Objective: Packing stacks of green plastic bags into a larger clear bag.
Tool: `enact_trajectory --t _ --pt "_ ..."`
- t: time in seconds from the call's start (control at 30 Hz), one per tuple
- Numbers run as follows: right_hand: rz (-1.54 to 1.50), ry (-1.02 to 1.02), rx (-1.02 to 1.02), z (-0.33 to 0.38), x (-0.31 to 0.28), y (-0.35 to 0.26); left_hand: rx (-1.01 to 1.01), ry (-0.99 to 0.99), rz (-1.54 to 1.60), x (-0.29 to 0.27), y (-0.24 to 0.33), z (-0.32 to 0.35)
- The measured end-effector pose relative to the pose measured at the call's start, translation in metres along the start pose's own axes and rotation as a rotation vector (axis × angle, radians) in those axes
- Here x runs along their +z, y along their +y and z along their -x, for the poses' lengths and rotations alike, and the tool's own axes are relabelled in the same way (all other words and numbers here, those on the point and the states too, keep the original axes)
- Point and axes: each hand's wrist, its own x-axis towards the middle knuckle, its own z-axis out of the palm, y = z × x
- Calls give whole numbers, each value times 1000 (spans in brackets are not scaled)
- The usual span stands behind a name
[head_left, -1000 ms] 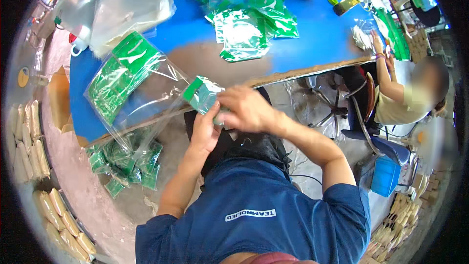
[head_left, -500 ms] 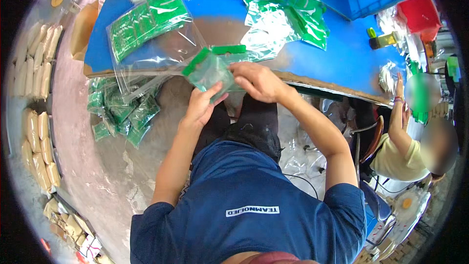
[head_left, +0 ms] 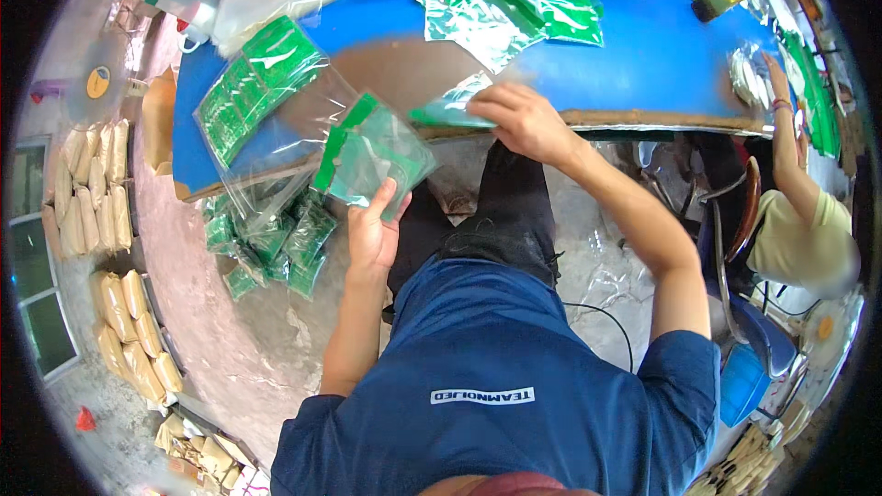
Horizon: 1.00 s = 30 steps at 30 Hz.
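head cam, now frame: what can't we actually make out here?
- Left hand: its fingers lie behind the clear packet with a green strip; grip hidden.
- Right hand: fingertips cover part of the green packet at the table edge.
- Packets on the floor: overlapping, uncountable.
- Far end of the table: bent and cropped by the fisheye rim.

glossy clear plastic pouch (head_left: 377,158), matt blue tabletop (head_left: 634,64)
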Motion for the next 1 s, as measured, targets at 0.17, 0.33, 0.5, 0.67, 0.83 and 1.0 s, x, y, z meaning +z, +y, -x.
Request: enact_trajectory --t 0.17,0.33,0.5,0.67,0.83,1.0 --pt "-222 269 567 -31 -22 -41 159 62 -100 22 -18 -24" --pt "-348 21 554 -43 18 -92 228 -45 -92 34 -43 -31" --pt "-318 78 567 -50 32 -94 184 -151 91 23 -48 -29" --pt "-302 105 515 -55 29 -83 184 -121 -121 40 -38 -37" --pt "208 297 396 -61 14 -37 38 -80 29 19 -12 -27" --pt "109 -80 188 -19 26 -32 -91 -156 17 -4 5 -38"
